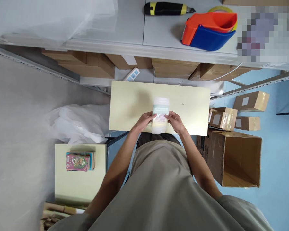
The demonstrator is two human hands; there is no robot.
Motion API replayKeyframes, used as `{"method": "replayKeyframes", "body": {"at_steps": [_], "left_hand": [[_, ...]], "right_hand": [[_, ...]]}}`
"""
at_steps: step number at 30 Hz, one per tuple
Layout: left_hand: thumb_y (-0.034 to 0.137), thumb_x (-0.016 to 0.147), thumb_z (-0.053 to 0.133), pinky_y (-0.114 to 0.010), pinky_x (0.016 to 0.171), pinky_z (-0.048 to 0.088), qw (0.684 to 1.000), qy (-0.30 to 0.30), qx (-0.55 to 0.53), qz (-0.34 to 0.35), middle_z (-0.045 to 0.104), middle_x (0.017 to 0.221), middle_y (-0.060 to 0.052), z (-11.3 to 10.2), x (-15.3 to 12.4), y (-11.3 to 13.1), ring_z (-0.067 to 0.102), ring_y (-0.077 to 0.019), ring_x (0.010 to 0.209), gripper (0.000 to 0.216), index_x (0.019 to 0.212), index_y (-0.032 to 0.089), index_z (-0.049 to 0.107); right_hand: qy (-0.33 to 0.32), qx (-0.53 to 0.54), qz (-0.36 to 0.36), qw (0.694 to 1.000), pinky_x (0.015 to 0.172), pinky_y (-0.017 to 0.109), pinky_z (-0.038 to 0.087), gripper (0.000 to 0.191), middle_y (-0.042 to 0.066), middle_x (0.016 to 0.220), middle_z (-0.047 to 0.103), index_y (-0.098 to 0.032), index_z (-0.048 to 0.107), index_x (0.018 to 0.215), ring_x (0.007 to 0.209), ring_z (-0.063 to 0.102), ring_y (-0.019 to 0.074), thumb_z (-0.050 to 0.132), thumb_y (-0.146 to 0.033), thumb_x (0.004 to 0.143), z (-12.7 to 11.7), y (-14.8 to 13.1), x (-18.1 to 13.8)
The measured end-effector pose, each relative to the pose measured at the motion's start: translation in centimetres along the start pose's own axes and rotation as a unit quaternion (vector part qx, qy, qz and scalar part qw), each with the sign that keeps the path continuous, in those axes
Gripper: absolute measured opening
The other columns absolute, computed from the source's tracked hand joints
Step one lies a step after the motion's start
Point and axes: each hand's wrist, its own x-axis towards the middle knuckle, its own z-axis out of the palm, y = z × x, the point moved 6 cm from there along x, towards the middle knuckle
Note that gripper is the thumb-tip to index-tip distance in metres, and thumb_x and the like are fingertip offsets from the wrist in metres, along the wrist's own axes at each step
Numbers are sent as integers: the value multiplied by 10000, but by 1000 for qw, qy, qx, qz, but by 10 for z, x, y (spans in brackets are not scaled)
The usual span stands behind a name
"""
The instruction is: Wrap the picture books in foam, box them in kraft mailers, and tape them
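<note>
Fingers (153, 115) of the left hand (144, 121) and right hand (175, 121) pinch a pale, blurred printed packet (160, 109) at nine and three o'clock, over the six o'clock edge of the surface (192, 112); a loosened grip could let it slip past that edge.

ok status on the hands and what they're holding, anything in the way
Left hand, right hand gripping pale printed item, one each side. Item blurred, over cream tabletop. No obstruction seen; tape dispenser on shelf beyond.

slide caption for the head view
Left hand and right hand hold a pale package over a cream table.
</note>
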Motion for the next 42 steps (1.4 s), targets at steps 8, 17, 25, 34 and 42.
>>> {"method": "replayKeyframes", "body": {"at_steps": [8,17,25,34,42], "left_hand": [[551,702,975,-395,906,625,999,-11,-21,-31,818,1236,-143,-4,-13,-3,764,-344,1154,690,1267,202,787],[472,778,938,-352,912,599,996,-44,-3,-73,751,1427,-141,-40,-31,10,720,-350,1275,854,1548,264,634],[423,750,958,-352,901,603,995,-46,-28,-82,729,1467,-139,-90,-44,15,716,-365,1289,982,1631,299,542],[317,610,919,-323,793,573,984,144,-50,-89,796,1239,-144,-195,-37,-16,755,-282,1044,819,1390,179,707],[238,617,844,-341,781,588,954,287,-44,-69,801,1201,-138,-276,-15,-33,755,-265,972,652,1260,176,752]], "right_hand": [[-31,10,17,999,925,368,612,468,18,1098,821,-279,730,1116,1052,760,234,917,-543,779,5,4,6],[-117,4,35,992,973,388,642,516,28,1259,815,-310,748,1273,1144,759,260,917,-514,831,37,-3,29],[-94,-33,16,995,817,398,688,569,34,1164,820,-271,749,1242,1020,768,264,910,-588,798,88,5,62],[-24,-121,-46,991,724,345,593,457,28,963,757,-241,747,1072,847,681,207,848,-615,829,137,19,135],[-3,-333,-80,940,720,324,542,276,3,810,690,-206,750,1010,740,625,191,702,-448,886,202,42,234]]}}
